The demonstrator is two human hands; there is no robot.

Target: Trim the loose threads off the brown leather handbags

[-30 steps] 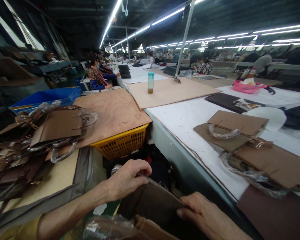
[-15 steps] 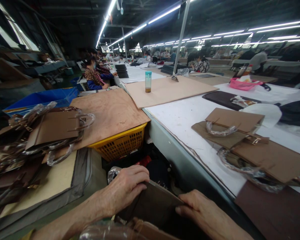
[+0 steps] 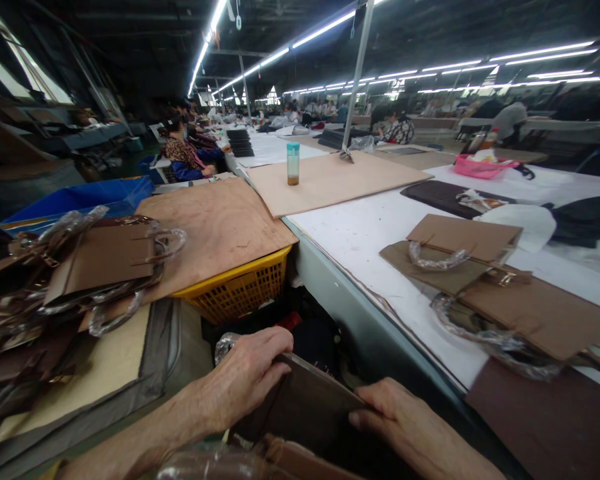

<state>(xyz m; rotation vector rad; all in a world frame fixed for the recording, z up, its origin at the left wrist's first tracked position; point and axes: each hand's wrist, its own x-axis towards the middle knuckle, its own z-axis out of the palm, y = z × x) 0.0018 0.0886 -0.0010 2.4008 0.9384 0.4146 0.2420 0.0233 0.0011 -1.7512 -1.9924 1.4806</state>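
Observation:
Close in front of me is a brown handbag (image 3: 315, 407), its mouth open toward me and its inside dark. My left hand (image 3: 253, 370) is closed over the bag's far rim at the left, fingers curled across the edge. At the rim's right end my right hand (image 3: 393, 413) pinches the edge between thumb and fingers. A plastic-wrapped handle (image 3: 215, 463) lies at the bottom, nearest my body. Another wrapped handle (image 3: 225, 347) shows just behind my left hand. The bag's lower part is out of view.
Brown handbags (image 3: 100, 260) pile up at left beside a blue bin (image 3: 80, 200). More handbags (image 3: 540, 307) lie on the white table (image 3: 350, 233) at right. A yellow crate (image 3: 240, 287) sits under a board (image 3: 215, 220). Farther off stands a bottle (image 3: 293, 164); a person (image 3: 190, 153) sits beyond.
My view has shifted very slightly, so the surroundings sit a little further left. Both hands keep their hold on the handbag's rim, almost unmoved.

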